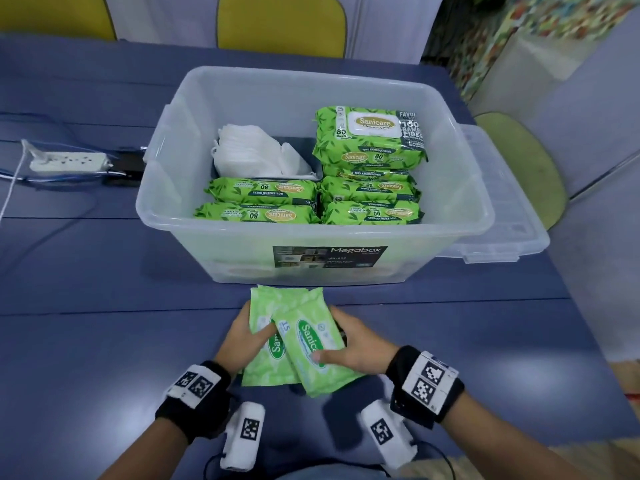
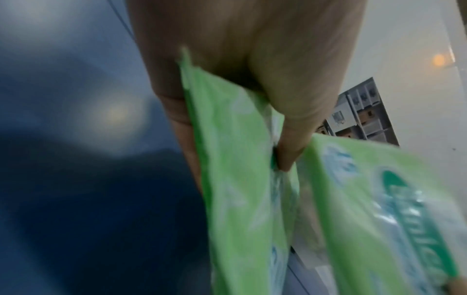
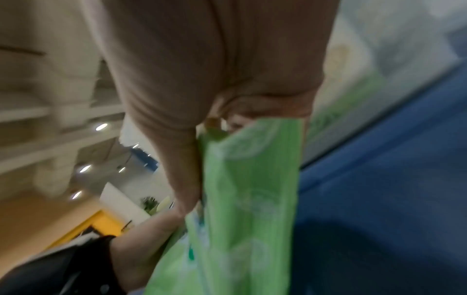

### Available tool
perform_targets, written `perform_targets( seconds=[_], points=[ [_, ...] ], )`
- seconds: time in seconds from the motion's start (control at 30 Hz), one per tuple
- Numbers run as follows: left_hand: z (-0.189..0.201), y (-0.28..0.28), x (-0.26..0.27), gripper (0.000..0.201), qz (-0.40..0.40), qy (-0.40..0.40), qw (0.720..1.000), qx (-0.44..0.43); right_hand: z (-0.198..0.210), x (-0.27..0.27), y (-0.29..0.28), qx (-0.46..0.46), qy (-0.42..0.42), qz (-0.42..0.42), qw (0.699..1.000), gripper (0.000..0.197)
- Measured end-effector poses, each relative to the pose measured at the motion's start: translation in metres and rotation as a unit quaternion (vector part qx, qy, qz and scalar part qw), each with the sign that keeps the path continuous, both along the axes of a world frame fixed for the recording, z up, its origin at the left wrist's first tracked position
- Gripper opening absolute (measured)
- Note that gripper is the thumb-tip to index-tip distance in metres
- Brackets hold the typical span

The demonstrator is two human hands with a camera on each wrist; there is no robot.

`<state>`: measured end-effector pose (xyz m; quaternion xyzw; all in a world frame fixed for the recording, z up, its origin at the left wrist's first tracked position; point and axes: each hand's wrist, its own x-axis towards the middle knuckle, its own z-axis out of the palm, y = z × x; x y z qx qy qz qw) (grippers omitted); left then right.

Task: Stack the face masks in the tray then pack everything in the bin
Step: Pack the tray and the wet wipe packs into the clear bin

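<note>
Packing stage, nearly complete as I judged it: the masks (image 1: 254, 154), white and soft-folded, lay stacked in a dark tray (image 1: 313, 147) at the back left inside the bin (image 1: 242, 251), and large packs (image 1: 369, 140) of wipes filled the rest, piled at the right and lying in two rows at the front. What I saw left outside were small packs, held over the blue table (image 1: 104, 341) just in front of the bin. My left hand (image 1: 247, 336) gripped one small pack (image 1: 266, 327) with the thumb on top and fingers beneath; my right hand (image 1: 353, 344) clamped another pack (image 1: 315, 344) the same way, overlapping the first. A further pack seemed tucked behind, though I could not count them surely. The bin was translucent rigid plastic, rectangular with a rolled rim; its lid (image 1: 498, 216) lay beside it at the right. The packs were glossy green film, flat and pillow-shaped, pliant under the fingers, so likely to slip against each other
</note>
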<state>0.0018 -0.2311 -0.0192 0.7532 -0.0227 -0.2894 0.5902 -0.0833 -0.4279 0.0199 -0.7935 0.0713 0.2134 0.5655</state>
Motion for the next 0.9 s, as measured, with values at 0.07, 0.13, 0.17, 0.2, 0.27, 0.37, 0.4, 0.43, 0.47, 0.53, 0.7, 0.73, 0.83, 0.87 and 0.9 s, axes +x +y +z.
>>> perform_targets(
  seconds=[0.07, 0.13, 0.17, 0.2, 0.27, 0.37, 0.4, 0.43, 0.47, 0.53, 0.7, 0.73, 0.83, 0.87, 0.9],
  points=[
    [-0.002, 0.007, 0.009, 0.041, -0.06, -0.023, 0.998, 0.017, 0.011, 0.004, -0.006, -0.123, -0.044, 0.102, 0.986, 0.061],
    [0.002, 0.015, 0.016, 0.046, -0.137, -0.041, 0.989, 0.025, 0.031, 0.011, -0.012, -0.208, -0.067, 0.184, 0.958, 0.053],
    [0.005, 0.017, 0.018, 0.049, -0.171, -0.042, 0.984, 0.026, 0.042, 0.015, -0.013, -0.238, -0.068, 0.221, 0.943, 0.047],
    [0.007, 0.019, 0.02, 0.052, -0.194, -0.037, 0.98, 0.029, 0.052, 0.017, -0.013, -0.263, -0.07, 0.254, 0.928, 0.041],
    [0.01, 0.019, 0.022, 0.052, -0.236, -0.031, 0.97, 0.04, 0.064, 0.021, -0.005, -0.311, -0.089, 0.301, 0.897, 0.036],
    [0.013, 0.011, 0.021, 0.061, -0.311, -0.091, 0.943, 0.074, 0.059, 0.026, 0.016, -0.348, -0.101, 0.321, 0.875, 0.038],
    [0.014, 0.007, 0.019, 0.058, -0.333, -0.109, 0.933, 0.085, 0.053, 0.028, 0.023, -0.354, -0.096, 0.314, 0.876, 0.039],
    [0.016, 0.002, 0.017, 0.049, -0.355, -0.129, 0.92, 0.102, 0.046, 0.03, 0.028, -0.359, -0.097, 0.297, 0.88, 0.041],
    [0.017, -0.002, 0.015, 0.041, -0.374, -0.146, 0.907, 0.125, 0.038, 0.03, 0.03, -0.364, -0.097, 0.275, 0.884, 0.044],
    [0.019, -0.006, 0.015, 0.04, -0.396, -0.146, 0.892, 0.164, 0.024, 0.029, 0.032, -0.368, -0.101, 0.236, 0.894, 0.048],
    [0.03, -0.01, 0.015, 0.076, -0.455, -0.15, 0.851, 0.216, -0.006, 0.013, 0.027, -0.358, -0.211, 0.12, 0.902, 0.072],
    [0.029, -0.011, 0.015, 0.082, -0.466, -0.183, 0.832, 0.237, -0.012, 0.011, 0.027, -0.364, -0.204, 0.091, 0.904, 0.075],
    [0.026, -0.015, 0.015, 0.086, -0.475, -0.246, 0.804, 0.259, -0.024, 0.007, 0.018, -0.341, -0.203, 0.013, 0.918, 0.086],
    [0.024, -0.017, 0.013, 0.087, -0.475, -0.264, 0.797, 0.263, -0.029, 0.005, 0.013, -0.303, -0.187, -0.015, 0.934, 0.093],
    [0.023, -0.019, 0.011, 0.085, -0.474, -0.283, 0.79, 0.266, -0.032, 0.004, 0.008, -0.25, -0.169, -0.034, 0.953, 0.1]
  ],
)
